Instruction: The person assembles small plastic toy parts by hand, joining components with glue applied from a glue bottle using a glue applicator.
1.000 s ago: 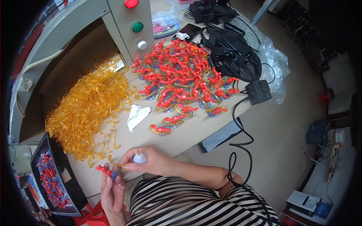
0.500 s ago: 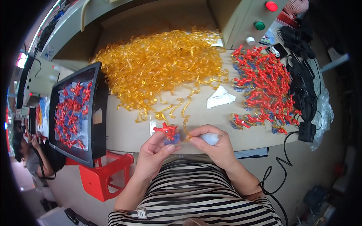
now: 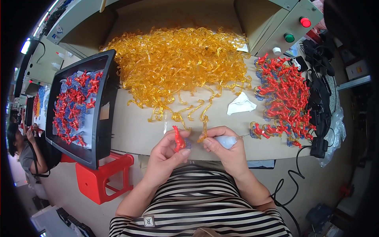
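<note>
Above the table's front edge, my left hand [image 3: 166,155] is closed on a red figurine [image 3: 179,139] with a translucent blue base. The figurine stands roughly upright in the fingers. Just to its right, my right hand [image 3: 229,155] pinches the lower end of a curly amber plastic strip [image 3: 204,127] between thumb and forefinger. That same hand also keeps a small pale bottle [image 3: 227,142] in its grip, its thin tip pointing right. Strip and figurine are apart. Beyond the hands spreads a large heap of similar amber strips [image 3: 177,67], a few lying loose at its near side.
Many red and blue figurines [image 3: 284,98] lie on the right of the table [image 3: 134,132], beside black cables [image 3: 318,102]. A crumpled white paper [image 3: 241,104] lies mid-table. Left is a black tray [image 3: 106,130] of figurines, near a red stool [image 3: 92,179]. A person [image 3: 29,146] sits far left.
The red figurine has been turned in my left hand, from lying sideways to roughly upright. My hands are slightly farther apart. The whole view has shifted a little.
</note>
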The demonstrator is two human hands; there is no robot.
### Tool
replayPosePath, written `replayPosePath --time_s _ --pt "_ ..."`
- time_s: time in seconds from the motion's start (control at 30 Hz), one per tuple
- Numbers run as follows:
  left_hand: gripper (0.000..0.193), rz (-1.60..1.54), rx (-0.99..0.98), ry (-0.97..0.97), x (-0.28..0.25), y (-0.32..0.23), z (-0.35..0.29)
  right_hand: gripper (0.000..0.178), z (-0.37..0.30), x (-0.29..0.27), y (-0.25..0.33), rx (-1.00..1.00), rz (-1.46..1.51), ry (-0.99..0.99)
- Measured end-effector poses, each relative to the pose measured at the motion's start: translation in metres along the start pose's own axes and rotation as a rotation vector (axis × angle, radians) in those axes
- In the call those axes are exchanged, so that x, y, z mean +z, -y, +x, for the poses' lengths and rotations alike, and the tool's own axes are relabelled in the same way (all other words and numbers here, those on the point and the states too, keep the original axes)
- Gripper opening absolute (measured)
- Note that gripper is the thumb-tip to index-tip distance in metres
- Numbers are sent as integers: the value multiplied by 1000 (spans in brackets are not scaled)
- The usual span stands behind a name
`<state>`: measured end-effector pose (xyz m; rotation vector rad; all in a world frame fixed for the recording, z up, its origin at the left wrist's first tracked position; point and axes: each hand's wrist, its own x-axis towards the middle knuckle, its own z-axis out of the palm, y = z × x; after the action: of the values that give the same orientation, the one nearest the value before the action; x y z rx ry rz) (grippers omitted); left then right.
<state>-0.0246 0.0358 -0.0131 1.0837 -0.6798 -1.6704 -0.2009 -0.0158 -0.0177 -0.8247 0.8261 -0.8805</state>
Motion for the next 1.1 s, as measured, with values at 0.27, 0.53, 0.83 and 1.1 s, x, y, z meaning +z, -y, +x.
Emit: replayPosePath --time_s 0.27,0.53,0.83,1.1 --pt "39 -108 51 13 -1 -1 2 15 1 3 7 -141 -232 -7" --pt "44 -34 17 37 1 -1 2 16 1 5 9 -221 -394 10" --pt "41 102 85 23 1 -5 2 17 7 1 10 -425 -638 0" --pt "40 94 53 27 2 -7 3 19 7 1 11 -437 -723 82"
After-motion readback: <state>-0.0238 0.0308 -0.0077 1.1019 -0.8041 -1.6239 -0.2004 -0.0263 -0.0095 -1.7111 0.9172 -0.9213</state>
